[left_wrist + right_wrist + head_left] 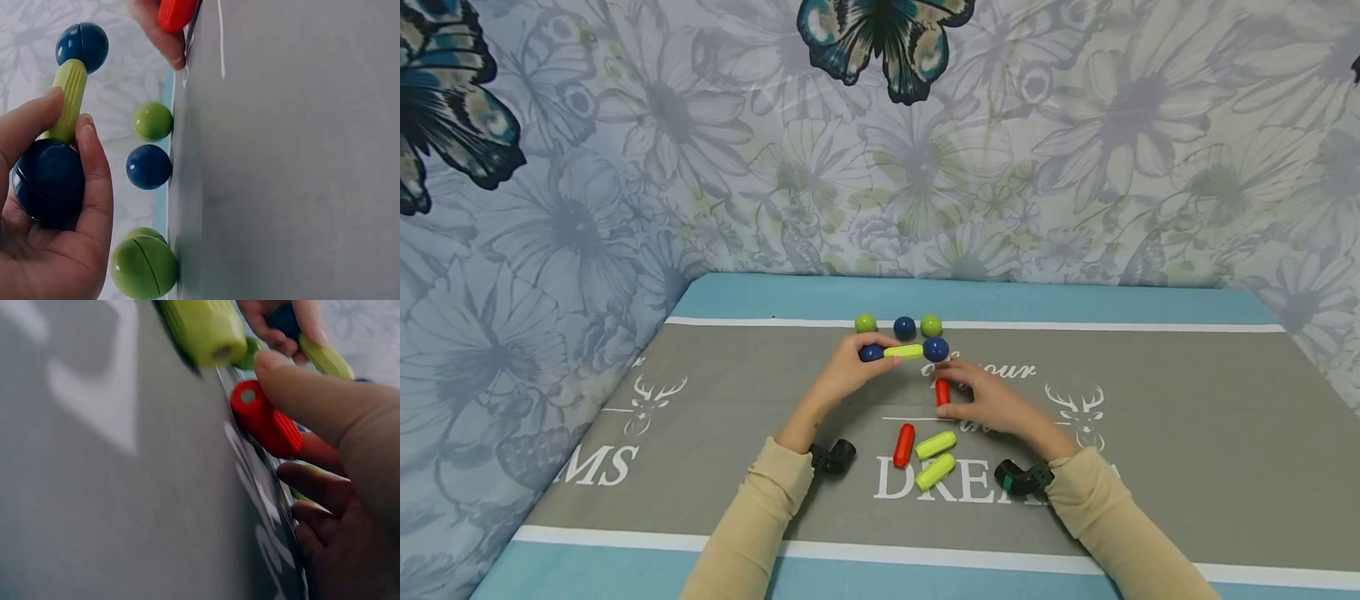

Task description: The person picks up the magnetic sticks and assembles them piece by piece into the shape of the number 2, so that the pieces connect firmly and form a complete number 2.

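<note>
Balls (905, 328) sit behind; left hand (848, 367) grips yellow rod (903, 352), right hand (991, 400) pinches red rod (942, 392).

Red stick (265, 422) in right fingers (320, 485), yellow-green stick (203, 328) on grey surface (125, 506)

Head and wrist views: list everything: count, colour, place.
Wall: one, pale, behind
Butterflies: at least two, teal, wall
Cloth: one, grey, below
Yellow sticks: three, yellow, one held, two on cloth
Red sticks: two, red, one held, one on cloth
Green balls: three, green, far side
Blue balls: three, blue, one on cloth, two against yellow stick
Wrist cameras: two, black, worn
Sleeves: two, beige, foreground
Left hand: one, gripping yellow stick
Right hand: one, pinching red stick
</note>
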`<control>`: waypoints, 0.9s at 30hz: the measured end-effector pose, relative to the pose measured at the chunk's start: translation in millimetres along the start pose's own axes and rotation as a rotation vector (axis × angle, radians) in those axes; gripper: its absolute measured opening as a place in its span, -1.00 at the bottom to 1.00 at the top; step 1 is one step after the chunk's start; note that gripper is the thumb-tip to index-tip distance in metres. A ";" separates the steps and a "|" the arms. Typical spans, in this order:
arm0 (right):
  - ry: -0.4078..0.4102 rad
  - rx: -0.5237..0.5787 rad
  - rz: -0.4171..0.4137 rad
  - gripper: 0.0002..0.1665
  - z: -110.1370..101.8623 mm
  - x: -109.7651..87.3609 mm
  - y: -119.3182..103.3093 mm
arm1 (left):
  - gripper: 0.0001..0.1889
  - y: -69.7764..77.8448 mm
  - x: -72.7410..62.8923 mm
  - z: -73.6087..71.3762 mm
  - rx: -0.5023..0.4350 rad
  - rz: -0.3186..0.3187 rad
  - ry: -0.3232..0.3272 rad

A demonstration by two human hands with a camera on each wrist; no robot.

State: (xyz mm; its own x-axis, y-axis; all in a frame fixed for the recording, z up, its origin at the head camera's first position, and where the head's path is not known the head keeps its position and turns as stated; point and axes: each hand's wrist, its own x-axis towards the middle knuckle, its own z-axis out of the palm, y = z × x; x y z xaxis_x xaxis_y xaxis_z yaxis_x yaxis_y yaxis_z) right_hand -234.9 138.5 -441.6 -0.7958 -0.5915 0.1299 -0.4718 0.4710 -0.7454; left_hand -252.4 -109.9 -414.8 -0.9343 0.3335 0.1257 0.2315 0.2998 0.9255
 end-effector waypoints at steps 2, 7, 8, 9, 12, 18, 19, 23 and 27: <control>0.013 -0.043 -0.028 -0.40 2.2 -0.2 -3.3 | -0.76 -0.6 0.2 -1.2 0.003 0.001 -0.002; 0.108 0.002 -0.041 -0.54 8.1 -0.1 -8.9 | -0.74 2.2 -2.4 -4.1 -0.015 -0.011 0.005; 0.122 0.012 -0.034 -0.56 9.1 0.0 -9.3 | -0.74 6.7 -4.0 -4.8 -0.016 -0.015 0.006; 0.133 0.022 -0.017 -0.58 9.9 0.2 -10.0 | -0.73 11.0 -5.6 -5.6 -0.018 -0.017 0.006; 0.146 0.093 0.048 -0.61 11.2 1.6 -11.0 | -0.72 11.2 -5.5 -6.7 -0.009 -0.025 0.009; 0.067 0.435 0.206 -0.41 7.0 2.0 -10.6 | -0.75 -2.0 -0.6 -4.2 0.032 -0.029 0.017; 0.050 0.484 0.223 -0.38 5.7 1.5 -10.3 | -0.76 -2.2 -0.4 -3.5 0.041 -0.030 0.010; 0.019 0.637 0.254 -0.35 1.1 -0.4 -10.5 | -0.75 -2.9 0.1 -1.1 0.065 -0.023 -0.031; 0.010 0.732 0.242 -0.33 -0.3 -1.1 -10.4 | -0.70 -3.7 0.5 0.1 0.055 -0.023 -0.059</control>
State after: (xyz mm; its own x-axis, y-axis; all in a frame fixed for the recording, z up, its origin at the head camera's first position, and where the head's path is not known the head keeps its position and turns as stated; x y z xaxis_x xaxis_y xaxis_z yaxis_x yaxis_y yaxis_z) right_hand -229.2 134.5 -433.8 -0.8496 -0.5198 -0.0891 0.0850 0.0318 -0.9959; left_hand -253.6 -110.8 -418.2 -0.9222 0.3778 0.0823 0.2265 0.3556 0.9068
